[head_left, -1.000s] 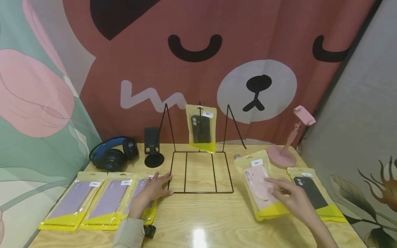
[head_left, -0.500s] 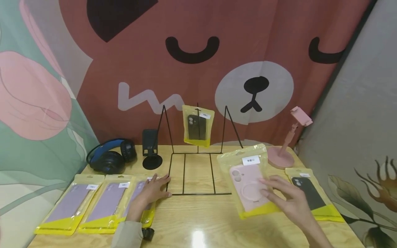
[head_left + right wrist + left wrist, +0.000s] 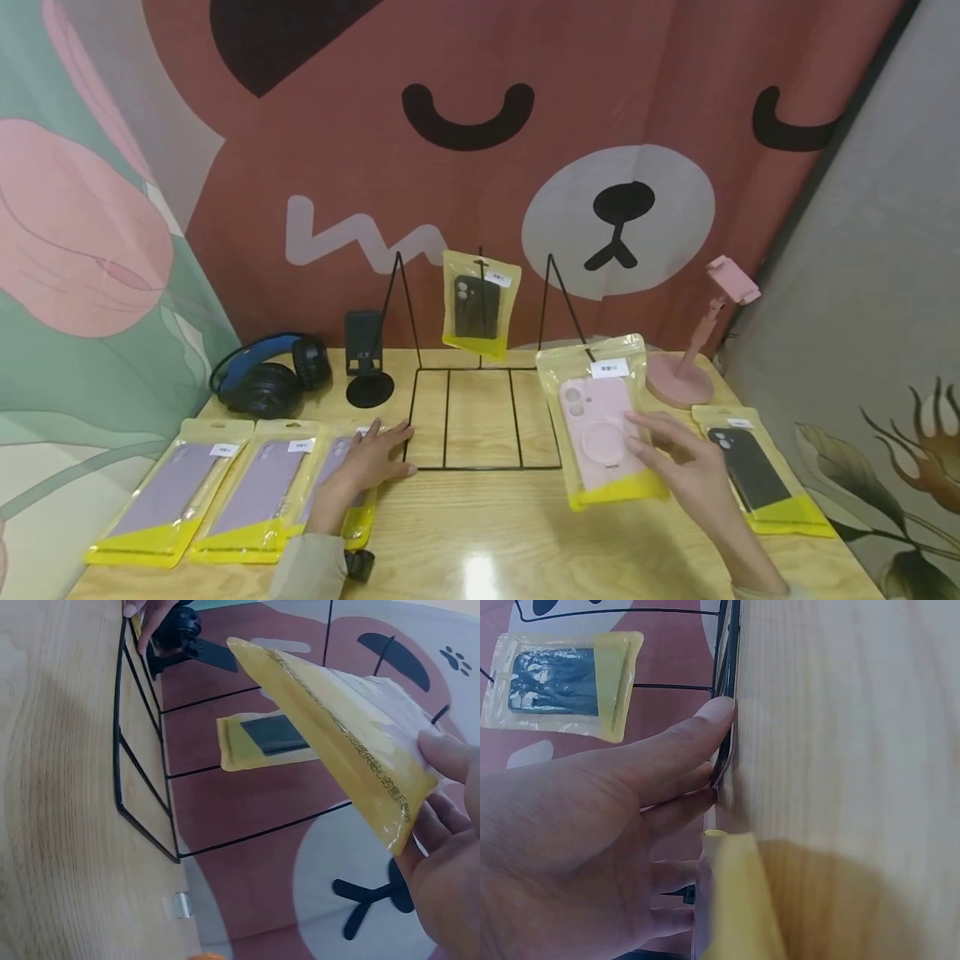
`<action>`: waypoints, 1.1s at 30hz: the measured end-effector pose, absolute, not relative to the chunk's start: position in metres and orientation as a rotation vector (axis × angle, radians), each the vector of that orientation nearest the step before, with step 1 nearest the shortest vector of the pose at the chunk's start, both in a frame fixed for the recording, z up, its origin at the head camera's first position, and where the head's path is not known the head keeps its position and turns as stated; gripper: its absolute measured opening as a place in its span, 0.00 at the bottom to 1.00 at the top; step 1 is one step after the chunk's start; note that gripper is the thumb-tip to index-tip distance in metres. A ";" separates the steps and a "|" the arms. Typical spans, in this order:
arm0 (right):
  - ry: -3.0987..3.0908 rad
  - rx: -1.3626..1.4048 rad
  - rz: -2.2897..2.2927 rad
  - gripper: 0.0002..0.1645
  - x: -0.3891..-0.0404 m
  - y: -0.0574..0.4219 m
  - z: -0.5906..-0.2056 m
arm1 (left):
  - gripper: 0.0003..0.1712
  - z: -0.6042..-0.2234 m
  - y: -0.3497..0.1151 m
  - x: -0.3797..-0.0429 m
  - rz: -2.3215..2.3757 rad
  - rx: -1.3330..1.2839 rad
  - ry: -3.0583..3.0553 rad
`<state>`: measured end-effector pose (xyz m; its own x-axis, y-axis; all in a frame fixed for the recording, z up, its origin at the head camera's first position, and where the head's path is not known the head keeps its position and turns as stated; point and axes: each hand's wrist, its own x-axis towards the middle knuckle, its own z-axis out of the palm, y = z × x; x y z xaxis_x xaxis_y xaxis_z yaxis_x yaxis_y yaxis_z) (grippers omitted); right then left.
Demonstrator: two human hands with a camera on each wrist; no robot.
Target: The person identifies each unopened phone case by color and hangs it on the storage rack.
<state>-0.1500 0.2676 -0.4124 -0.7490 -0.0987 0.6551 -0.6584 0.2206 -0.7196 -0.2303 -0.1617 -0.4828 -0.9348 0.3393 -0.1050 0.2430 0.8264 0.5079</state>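
Observation:
My right hand (image 3: 678, 458) pinches a yellow-edged clear pouch with a pink phone case (image 3: 592, 417) inside by its right side. The pouch is raised in front of the right end of a black wire display rack (image 3: 486, 468), its white label at the top. In the right wrist view, the pouch's yellow bottom edge (image 3: 330, 742) faces the camera. My left hand (image 3: 367, 458) holds the rack's front left corner between thumb and fingers, over a pouched purple phone case (image 3: 337, 450). A pouch with a black phone case (image 3: 477, 308) hangs from the rack's middle.
Two more pouched purple cases, one of them a lilac case (image 3: 168, 487), lie on the left of the wooden table (image 3: 465, 533). Behind are blue-black headphones (image 3: 273, 375) and a black phone stand (image 3: 365, 358). A pouched dark case (image 3: 750, 467) and a pink phone stand (image 3: 682, 379) stay on the right.
My right hand has lifted the pink phone case's pouch and carried it left and upward toward the rack, turning it more upright. My left hand stays at the rack's corner.

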 end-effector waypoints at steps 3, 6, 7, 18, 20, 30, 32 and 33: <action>-2.103 0.548 1.531 0.23 -0.156 0.259 -0.407 | 0.39 -0.482 -0.162 -0.228 0.745 0.451 2.811; -2.125 0.490 1.525 0.19 -0.165 0.250 -0.403 | 0.39 -0.483 -0.162 -0.224 0.758 0.443 2.799; -2.142 0.459 1.523 0.18 -0.168 0.247 -0.402 | 0.39 -0.483 -0.162 -0.223 0.759 0.439 2.798; -2.021 0.386 1.556 0.16 -0.221 0.234 -0.407 | 0.39 -0.491 -0.158 -0.222 0.793 0.462 2.802; -1.990 0.392 1.547 0.16 -0.231 0.233 -0.407 | 0.39 -0.492 -0.156 -0.221 0.801 0.462 2.798; -1.946 0.421 1.545 0.16 -0.266 0.226 -0.411 | 0.39 -0.492 -0.156 -0.217 0.812 0.446 2.801; -1.957 0.398 1.551 0.13 -0.271 0.227 -0.412 | 0.39 -0.493 -0.156 -0.217 0.810 0.454 2.802; -1.959 0.390 1.550 0.12 -0.272 0.230 -0.413 | 0.39 -0.494 -0.155 -0.218 0.808 0.457 2.802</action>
